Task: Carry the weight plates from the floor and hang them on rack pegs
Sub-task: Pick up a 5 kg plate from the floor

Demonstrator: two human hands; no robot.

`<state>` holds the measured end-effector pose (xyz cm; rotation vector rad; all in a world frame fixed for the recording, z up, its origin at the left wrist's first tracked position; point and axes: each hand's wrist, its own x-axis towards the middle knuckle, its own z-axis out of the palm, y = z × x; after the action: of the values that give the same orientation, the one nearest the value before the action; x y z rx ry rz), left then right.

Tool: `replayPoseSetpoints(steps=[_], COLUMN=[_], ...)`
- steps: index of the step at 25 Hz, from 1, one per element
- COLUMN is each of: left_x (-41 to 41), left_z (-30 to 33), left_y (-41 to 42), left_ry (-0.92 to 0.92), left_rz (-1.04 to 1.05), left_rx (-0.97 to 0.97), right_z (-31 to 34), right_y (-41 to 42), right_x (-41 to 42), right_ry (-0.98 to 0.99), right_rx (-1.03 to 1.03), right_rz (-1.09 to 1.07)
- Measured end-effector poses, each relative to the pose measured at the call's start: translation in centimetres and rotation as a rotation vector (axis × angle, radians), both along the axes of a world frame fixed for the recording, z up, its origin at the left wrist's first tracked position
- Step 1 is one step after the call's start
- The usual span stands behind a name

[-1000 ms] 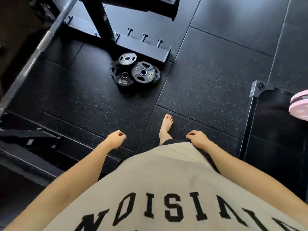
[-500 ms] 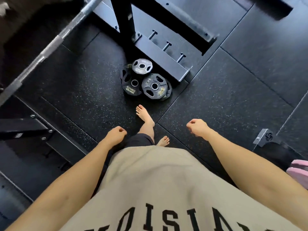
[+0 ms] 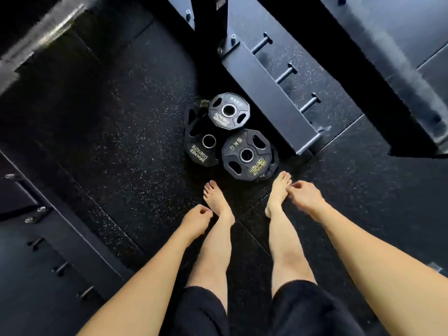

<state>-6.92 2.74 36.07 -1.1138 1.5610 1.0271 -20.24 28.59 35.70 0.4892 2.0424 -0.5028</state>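
Note:
Three black weight plates lie in a cluster on the rubber floor just ahead of my bare feet: a small plate (image 3: 228,111) on top at the back, a larger one (image 3: 202,144) partly under it on the left, and a 5 kg plate (image 3: 248,154) at the front right. Beside them runs the rack's base beam (image 3: 266,98) with three short pegs (image 3: 287,72) sticking out on its far side. My left hand (image 3: 196,218) hangs loosely curled beside my left foot, holding nothing. My right hand (image 3: 306,197) is curled by my right foot, also holding nothing.
A rack upright (image 3: 206,27) rises behind the plates. A barbell (image 3: 41,41) crosses the upper left corner. Another beam with pegs (image 3: 60,267) lies along the lower left. A wide dark frame member (image 3: 378,69) slants across the upper right.
I have stepped up to the plates and the view has tipped down, so they now lie right at my toes. Both hands have dropped lower beside my legs.

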Motion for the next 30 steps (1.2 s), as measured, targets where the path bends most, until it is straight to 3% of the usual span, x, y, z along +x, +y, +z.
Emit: replayPoseSetpoints(steps=[7, 11, 13, 16, 19, 21, 22, 25, 27, 30], left_x=[-5.3, -5.2, -6.8, -7.9, -3.5, -2.9, -6.1, -8.8, -7.4, -6.2], left_z=[-23.5, -35.3, -37.1, -39.2, -47.2, -47.0, -41.1, -33.3, -31.1, -23.1], left_y=[4.0, 5.8, 7.3, 8.5, 8.5, 8.6, 8.9, 9.1, 7.4, 5.3], left_ry=[-0.033, -0.091, -0.034, -0.015, -0.023, -0.005, 0.045, 0.091, 0.121, 0.18], left_rz=[0.194, 0.292, 0.418, 0.786, 0.781, 0.853, 0.974, 0.992, 0.945, 0.965], left_rx=[-0.087, -0.167, -0.124, -0.089, -0.204, -0.202, -0.184, -0.153, -0.199, -0.14], right_z=[-23.7, -33.0, -35.8, -37.4, -37.3, -36.5, -35.8, -32.3, -28.4, -20.4], right_y=[-2.3, -2.8, -3.2, -3.4, -3.9, -4.1, -3.9, -2.9, -2.7, -3.2], right_x=[-9.7, -12.3, -12.7, -12.9, -13.3, -13.4, -13.4, -12.3, -11.2, -9.7], right_ry=[0.08, 0.164, 0.201, 0.341, 0.399, 0.363, 0.344, 0.257, 0.193, 0.115], right_rx=[0.005, 0.036, 0.056, 0.099, 0.11, 0.1, 0.087, -0.015, -0.091, -0.174], right_rz=[0.11, 0.249, 0.343, 0.617, 0.752, 0.767, 0.775, 0.729, 0.516, 0.194])
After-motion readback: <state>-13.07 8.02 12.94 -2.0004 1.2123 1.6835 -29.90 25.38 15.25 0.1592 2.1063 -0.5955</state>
